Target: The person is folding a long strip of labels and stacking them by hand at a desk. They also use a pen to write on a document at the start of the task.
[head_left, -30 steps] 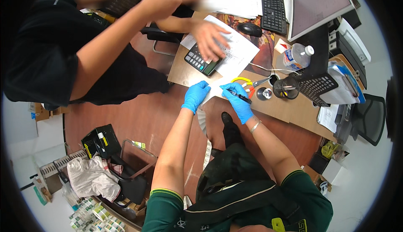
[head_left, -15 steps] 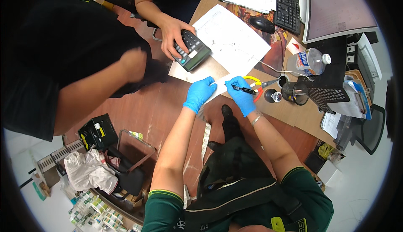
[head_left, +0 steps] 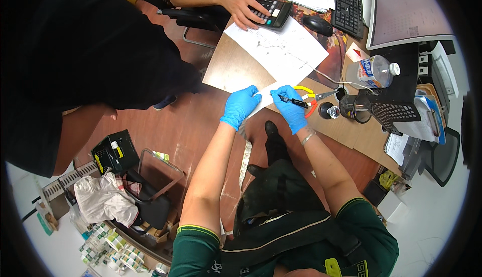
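At the near edge of the desk, my left hand [head_left: 240, 108] in a blue glove grips a white paper strip [head_left: 262, 102]. A long pale length [head_left: 245, 161] hangs below that hand toward the floor; whether it is the same strip I cannot tell. My right hand [head_left: 289, 110], also gloved in blue, is closed around a black pen [head_left: 295, 102], its tip end over the strip. Just right of this hand lie scissors [head_left: 321, 96] with yellow and red handles. Beyond both hands, a large white sheet [head_left: 281, 51] with marks lies on the desk.
A seated person's hand [head_left: 246, 8] rests on a calculator [head_left: 277, 15]. Another person in black [head_left: 115, 61] stands at left. Rightward are a plastic bottle [head_left: 372, 72], a mesh cup [head_left: 362, 110], a mouse [head_left: 317, 25], keyboard [head_left: 348, 6] and monitor [head_left: 409, 11]. A chair [head_left: 150, 204] stands lower left.
The seated person's hand and calculator have moved away from me, farther onto the white sheet. The standing person's arm has dropped to the lower left. My hands have barely shifted.
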Demonstrator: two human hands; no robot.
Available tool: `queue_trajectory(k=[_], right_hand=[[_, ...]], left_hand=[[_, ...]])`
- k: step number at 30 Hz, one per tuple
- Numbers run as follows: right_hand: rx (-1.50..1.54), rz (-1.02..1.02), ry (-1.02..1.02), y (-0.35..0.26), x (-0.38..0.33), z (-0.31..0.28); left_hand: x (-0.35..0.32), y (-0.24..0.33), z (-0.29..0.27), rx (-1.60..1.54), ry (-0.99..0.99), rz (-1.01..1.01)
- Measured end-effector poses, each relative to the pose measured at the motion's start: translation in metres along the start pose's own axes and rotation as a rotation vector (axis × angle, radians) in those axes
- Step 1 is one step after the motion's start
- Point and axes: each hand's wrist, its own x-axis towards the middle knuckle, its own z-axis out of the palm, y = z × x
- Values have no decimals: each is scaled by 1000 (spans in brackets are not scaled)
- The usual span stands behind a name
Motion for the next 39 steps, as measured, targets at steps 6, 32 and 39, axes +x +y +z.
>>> queue_trajectory(k=[6, 32, 39], right_hand=[[-190, -111, -10, 0, -2, -4], [-139, -7, -52, -8, -5, -9], [-164, -2, -44, -9, -7, -10]], left_hand=[[2, -5, 1, 16, 94, 127], [-1, 2, 6, 59, 20, 16], [-4, 7, 5, 73, 32, 6]])
